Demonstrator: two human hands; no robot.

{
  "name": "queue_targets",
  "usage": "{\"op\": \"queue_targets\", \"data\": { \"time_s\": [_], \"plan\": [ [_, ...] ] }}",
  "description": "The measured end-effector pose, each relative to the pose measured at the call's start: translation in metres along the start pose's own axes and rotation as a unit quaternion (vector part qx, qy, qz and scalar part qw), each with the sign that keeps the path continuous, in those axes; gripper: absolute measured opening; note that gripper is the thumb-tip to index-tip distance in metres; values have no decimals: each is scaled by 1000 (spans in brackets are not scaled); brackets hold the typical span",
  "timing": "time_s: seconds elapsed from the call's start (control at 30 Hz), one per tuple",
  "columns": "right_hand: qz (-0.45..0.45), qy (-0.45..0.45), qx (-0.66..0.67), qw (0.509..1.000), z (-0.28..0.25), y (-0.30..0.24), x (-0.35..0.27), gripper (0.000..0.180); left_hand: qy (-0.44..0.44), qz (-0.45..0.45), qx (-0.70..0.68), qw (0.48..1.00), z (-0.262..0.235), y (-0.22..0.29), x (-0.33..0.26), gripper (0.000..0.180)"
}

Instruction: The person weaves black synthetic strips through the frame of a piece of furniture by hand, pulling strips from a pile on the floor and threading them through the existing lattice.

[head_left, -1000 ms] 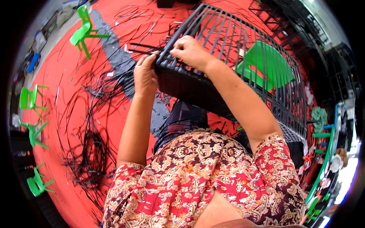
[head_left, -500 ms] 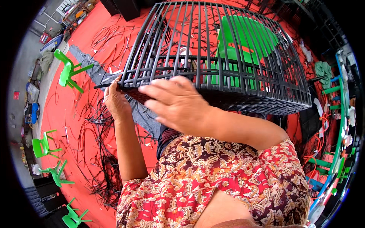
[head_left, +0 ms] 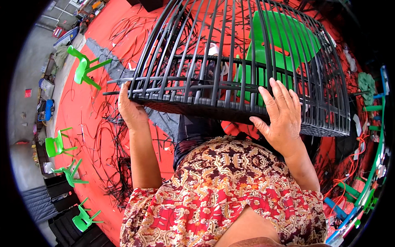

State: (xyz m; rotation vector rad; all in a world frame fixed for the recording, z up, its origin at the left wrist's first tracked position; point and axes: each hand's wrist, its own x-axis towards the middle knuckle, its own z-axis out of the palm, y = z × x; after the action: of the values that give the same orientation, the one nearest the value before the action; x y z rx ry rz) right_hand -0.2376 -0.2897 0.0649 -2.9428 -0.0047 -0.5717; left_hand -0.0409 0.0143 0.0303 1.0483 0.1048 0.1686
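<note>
So the left hand (head_left: 133, 112) is up at the near left corner of a big black basket-like frame of woven plastic strips (head_left: 197, 100). Fingertips touch the corner, but they're partly hidden, so can't tell how tightly they grip. Right hand (head_left: 282, 117) is open, fingers spread and pointing up, thumb out, in front of the frame's near edge right of centre. Can't tell if it's pressing on it.

The frame sits right in front of the person, above the knees. Long axis goes left to right, dipping a bit to the right, with its bars pointing away from the body. Two flat strip ends (head_left: 113, 93) poke out left past the corner.

Count-wise: two hands, one frame, one larger green plastic chair (head_left: 284, 39) seen through the bars, four small green chairs (head_left: 82, 68) off to the left.

The frame's slightly shiny: tight weave along the near face, open bars above, a few cross strips threaded through. Loose black strips (head_left: 119, 181) litter the red floor (head_left: 98, 140).
</note>
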Motion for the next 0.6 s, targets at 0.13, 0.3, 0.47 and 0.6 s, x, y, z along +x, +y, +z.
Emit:
{"op": "queue_targets", "data": {
  "time_s": [0.13, 0.3, 0.47, 0.6],
  "plan": [
    [3, 1, -3, 1000, 1, -5, -6, 63, 9, -35, 27, 999, -4, 5, 5, 23],
    [3, -15, -1, 1000, -6, -13, -11, 62, -23, -75, 48, 996, -4, 22, -2, 30],
    [-3, -29, -5, 1000, -13, -20, -19, 64, -27, -87, 70, 993, -13, 34, -9, 34],
    [-2, -36, -17, 999, -17, -22, -24, 64, -46, -69, 74, 994, -9, 37, -13, 33]
  ]
}}
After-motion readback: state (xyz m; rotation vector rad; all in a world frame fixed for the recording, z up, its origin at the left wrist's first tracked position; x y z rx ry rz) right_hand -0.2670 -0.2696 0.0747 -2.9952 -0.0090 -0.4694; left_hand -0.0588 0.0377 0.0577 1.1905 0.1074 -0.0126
